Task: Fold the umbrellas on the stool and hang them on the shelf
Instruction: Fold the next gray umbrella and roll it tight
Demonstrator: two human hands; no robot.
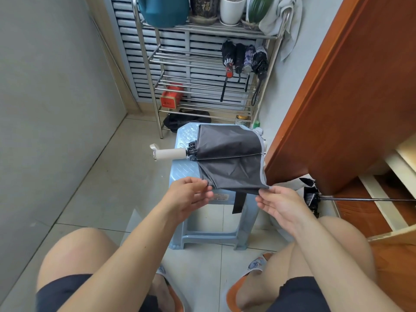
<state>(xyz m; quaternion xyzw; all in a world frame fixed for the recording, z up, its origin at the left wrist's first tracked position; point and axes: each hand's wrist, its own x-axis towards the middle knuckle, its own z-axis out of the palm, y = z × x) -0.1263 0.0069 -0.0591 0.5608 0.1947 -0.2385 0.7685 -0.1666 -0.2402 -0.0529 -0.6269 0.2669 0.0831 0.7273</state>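
Bare knees frame the left hand (189, 194) and right hand (278, 204), each pinching the near hem of a grey umbrella (229, 156). It lies crosswise on the blue stool (186, 170), white handle (170, 153) pointing left. Beyond, four folded umbrellas (245, 60) hang on the steel shelf (202, 86).

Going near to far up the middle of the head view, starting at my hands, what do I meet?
Left hand and right hand pinching the near edge of the grey umbrella → blue stool → black bag on the floor → metal shelf.
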